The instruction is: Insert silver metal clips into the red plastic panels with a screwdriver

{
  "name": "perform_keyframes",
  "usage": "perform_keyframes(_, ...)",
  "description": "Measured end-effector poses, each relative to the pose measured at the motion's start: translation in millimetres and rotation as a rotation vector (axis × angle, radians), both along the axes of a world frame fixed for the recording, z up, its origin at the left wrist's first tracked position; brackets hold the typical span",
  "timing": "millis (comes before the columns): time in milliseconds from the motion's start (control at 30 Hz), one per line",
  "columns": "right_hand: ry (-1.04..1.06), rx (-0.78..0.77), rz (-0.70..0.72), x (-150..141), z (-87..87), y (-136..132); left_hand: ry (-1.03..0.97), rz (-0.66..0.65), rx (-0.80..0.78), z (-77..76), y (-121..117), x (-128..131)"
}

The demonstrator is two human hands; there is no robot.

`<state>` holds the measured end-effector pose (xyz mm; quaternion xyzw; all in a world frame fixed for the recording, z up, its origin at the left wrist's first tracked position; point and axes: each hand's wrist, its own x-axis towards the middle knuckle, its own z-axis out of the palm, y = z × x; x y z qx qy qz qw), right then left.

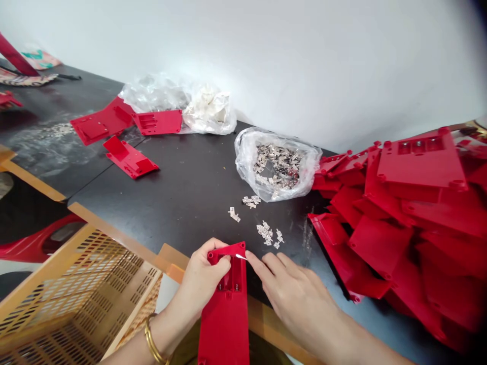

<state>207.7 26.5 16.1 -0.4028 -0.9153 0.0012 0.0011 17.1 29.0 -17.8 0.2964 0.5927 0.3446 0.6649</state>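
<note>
My left hand (201, 281) grips a long red plastic panel (226, 314) near its far end, thumb on top, at the table's front edge. My right hand (292, 291) lies beside the panel with fingers together, its fingertips pinching a small shiny metal clip (241, 257) at the panel's top right corner. Several loose metal clips (268, 234) lie on the black table (182, 187) just beyond the panel. An open clear bag of metal clips (277, 167) sits further back.
A big heap of red panels (403, 218) fills the right side. Three red panels (125, 126) and a crumpled plastic bag (190, 104) lie at the back left. An orange slotted crate (76, 294) stands below the table's left front edge.
</note>
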Motion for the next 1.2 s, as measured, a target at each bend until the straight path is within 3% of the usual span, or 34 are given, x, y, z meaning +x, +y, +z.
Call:
perform_keyframes(267,-0.196,0.188,0.018,-19.5,4.6,-12.4,0.037,0.014,0.022,-4.0,-4.3,4.9)
perform_keyframes(433,-0.292,0.282,0.015,-29.4,-5.0,-21.0,0.102,0.043,0.084,-7.8,-3.1,6.7)
perform_keyframes(667,-0.097,0.184,-0.074,-20.6,-11.4,-14.7,0.015,0.067,0.03,-9.7,-2.8,3.9)
perform_keyframes(967,-0.135,0.168,-0.088,-27.2,3.8,-12.6,0.097,0.04,0.09,-6.7,2.2,4.9)
perform_keyframes(1200,-0.251,0.262,-0.051,-35.2,-0.5,-24.6,0.174,0.034,0.117,-5.5,1.3,6.7)
